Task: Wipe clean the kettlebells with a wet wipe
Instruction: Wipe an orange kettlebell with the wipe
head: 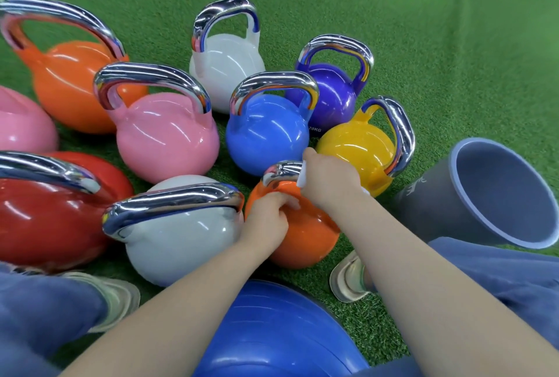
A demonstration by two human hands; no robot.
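Turf; wet wipe mostly hand-hidden.

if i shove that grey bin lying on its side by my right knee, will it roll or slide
The grey bin probably rolls: it lies on its round wall. It tapers toward the base, so it would likely curve. It looks empty and thin-walled, so likely light, though the green turf may slow it.

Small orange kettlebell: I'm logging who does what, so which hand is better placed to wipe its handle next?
Probably the right hand: it grips the chrome handle with the wet wipe under its fingers. The left hand holds the small orange kettlebell lower down.
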